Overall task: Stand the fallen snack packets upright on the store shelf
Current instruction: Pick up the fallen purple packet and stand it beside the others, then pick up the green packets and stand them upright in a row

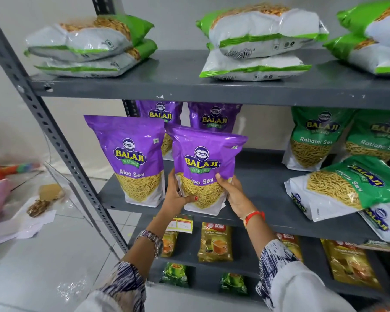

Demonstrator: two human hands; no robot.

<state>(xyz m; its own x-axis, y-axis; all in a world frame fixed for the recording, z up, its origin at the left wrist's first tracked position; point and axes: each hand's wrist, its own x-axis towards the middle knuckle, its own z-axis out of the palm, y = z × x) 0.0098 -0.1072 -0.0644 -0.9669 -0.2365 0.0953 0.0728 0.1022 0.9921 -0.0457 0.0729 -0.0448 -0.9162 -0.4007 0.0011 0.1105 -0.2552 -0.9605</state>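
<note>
- Here, both hands are gripping one purple packet [206, 170] at its lower half; it is standing upright, its base meeting the front part of the middle shelf [268, 194].
- The left hand [178, 194] is wrapping the packet's left edge, thumb lying across the front; its other fingers are hiding behind the packet.
- The right hand [234, 194] is clasping the right edge, thumb on the front, and is covering the first letter of the printed name.
- A second purple packet [133, 161] is standing just beside it on the left.
- Two more purple packets [214, 119] are standing behind, their lower parts being hidden.
- A green packet [344, 188] is lying on its side at the right; another beneath it is being cut off by the frame edge.
- Tea packs [215, 242] on the lower shelf are partly blurred.
</note>
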